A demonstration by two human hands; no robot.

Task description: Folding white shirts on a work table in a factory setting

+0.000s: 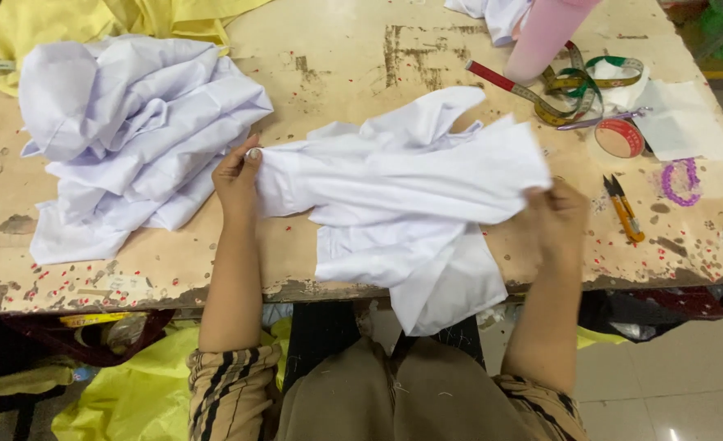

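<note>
Both hands [237, 175] [559, 214] gripping white garment [402, 175]

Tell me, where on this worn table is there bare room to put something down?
The widest bare stretch of table lies at the top, between the heap of white cloth and the pink cylinder. A narrow strip runs along the near edge below that heap. The right end is crowded: measuring tape, tape roll, thread snips, purple ring.
</note>
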